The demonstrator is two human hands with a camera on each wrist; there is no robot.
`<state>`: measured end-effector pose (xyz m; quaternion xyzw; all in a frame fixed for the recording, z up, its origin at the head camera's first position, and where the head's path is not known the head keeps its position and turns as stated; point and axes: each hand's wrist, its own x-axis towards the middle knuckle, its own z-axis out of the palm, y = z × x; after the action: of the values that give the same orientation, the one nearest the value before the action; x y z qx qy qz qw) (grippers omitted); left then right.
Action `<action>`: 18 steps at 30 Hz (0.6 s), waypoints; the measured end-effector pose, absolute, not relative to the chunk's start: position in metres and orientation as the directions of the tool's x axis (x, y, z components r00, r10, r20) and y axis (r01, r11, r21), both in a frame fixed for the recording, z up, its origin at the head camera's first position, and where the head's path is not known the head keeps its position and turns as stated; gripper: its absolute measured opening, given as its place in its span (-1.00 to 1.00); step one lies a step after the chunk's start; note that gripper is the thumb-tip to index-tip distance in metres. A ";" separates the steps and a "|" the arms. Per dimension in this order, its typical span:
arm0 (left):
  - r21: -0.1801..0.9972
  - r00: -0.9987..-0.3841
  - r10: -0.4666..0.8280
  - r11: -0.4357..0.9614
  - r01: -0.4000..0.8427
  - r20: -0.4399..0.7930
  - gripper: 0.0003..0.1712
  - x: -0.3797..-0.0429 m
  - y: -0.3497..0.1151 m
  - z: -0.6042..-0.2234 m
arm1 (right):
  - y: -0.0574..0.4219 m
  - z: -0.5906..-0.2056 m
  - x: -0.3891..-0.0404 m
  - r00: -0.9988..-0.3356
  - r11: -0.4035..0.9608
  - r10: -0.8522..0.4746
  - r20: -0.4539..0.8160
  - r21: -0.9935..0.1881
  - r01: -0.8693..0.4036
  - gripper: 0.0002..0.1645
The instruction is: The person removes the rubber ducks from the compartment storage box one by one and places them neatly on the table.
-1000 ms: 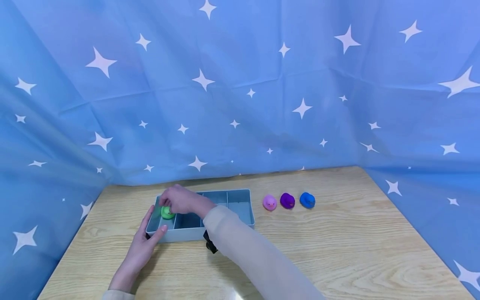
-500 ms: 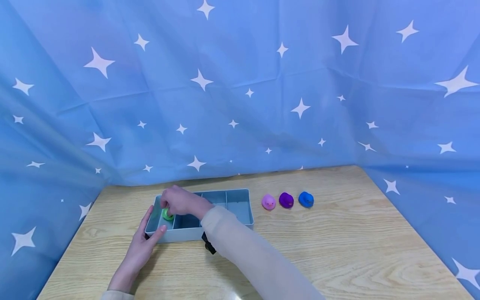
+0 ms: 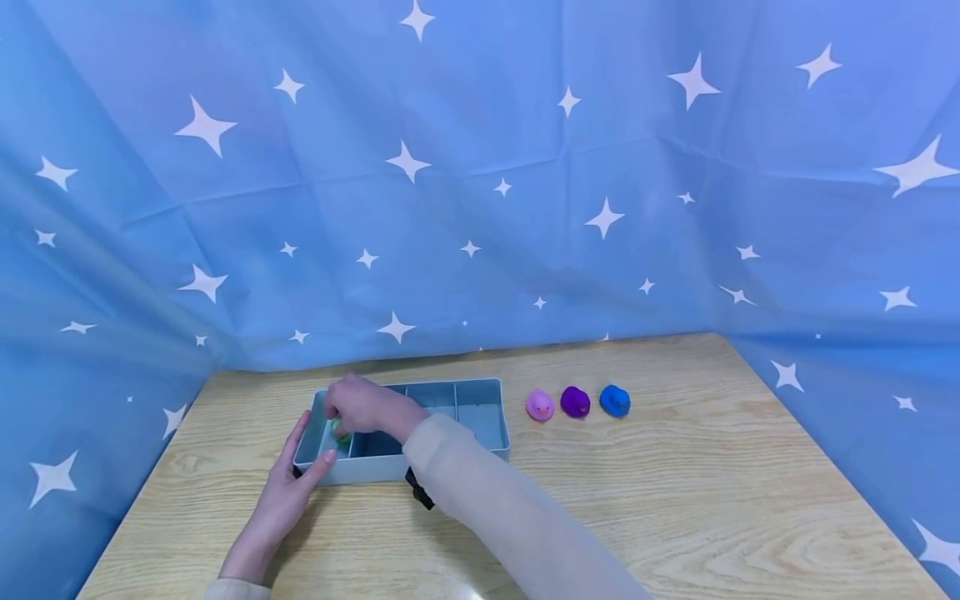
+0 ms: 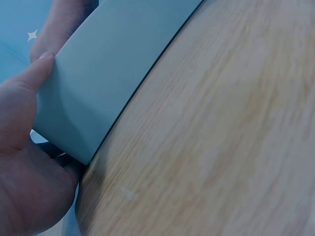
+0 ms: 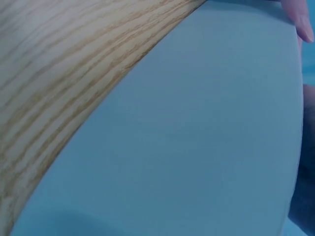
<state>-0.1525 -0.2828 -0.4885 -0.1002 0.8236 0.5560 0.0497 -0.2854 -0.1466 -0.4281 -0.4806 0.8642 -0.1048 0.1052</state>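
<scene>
A grey-blue divided box (image 3: pixel 367 472) lies on the wooden table. My left hand (image 3: pixel 283 493) grips its left end, the thumb at the near rim and the fingers along the left side. In the left wrist view, that thumb (image 4: pixel 39 69) rests at the edge of the box wall (image 4: pixel 103 73). My right hand (image 3: pixel 365 406) reaches over into the leftmost compartment, fingers bent down on a green rubber duck (image 3: pixel 341 434) and seeming to pinch it. Most of the duck and the fingertips are hidden by the hand. The right wrist view is mostly filled by the box wall (image 5: pixel 172 123).
Right of the box stand three rubber ducks in a row: pink (image 3: pixel 540 405), purple (image 3: pixel 575 402) and blue (image 3: pixel 615 401). A starry blue cloth (image 3: pixel 480 183) hangs behind and beside the table (image 3: pixel 675 483). My right sleeve (image 3: pixel 495 500) crosses the box's near wall.
My right hand has shifted slightly rightward and lower in the leftmost compartment, and covers more of the green rubber duck than before. My left hand keeps its hold on the box.
</scene>
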 end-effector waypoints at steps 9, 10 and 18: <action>0.915 -0.983 -0.091 0.360 -0.183 -0.160 0.03 -0.151 -0.284 -0.489 | -0.149 -0.423 -0.283 -0.493 0.515 -0.857 -0.151 -0.281 -0.810 -0.82; 0.917 -0.983 -0.091 0.357 -0.180 -0.158 0.03 -0.150 -0.284 -0.489 | -0.149 -0.422 -0.282 -0.489 0.516 -0.857 -0.164 -0.287 -0.807 -0.82; 0.922 -0.984 -0.081 0.343 -0.179 -0.161 0.03 -0.151 -0.285 -0.490 | -0.149 -0.419 -0.280 -0.484 0.522 -0.853 -0.193 -0.303 -0.798 -0.76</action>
<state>-0.1507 -0.2846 -0.4897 -0.0795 0.8184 0.5674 0.0435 -0.2802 -0.1493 -0.4191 -0.4814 0.8572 -0.0863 0.1613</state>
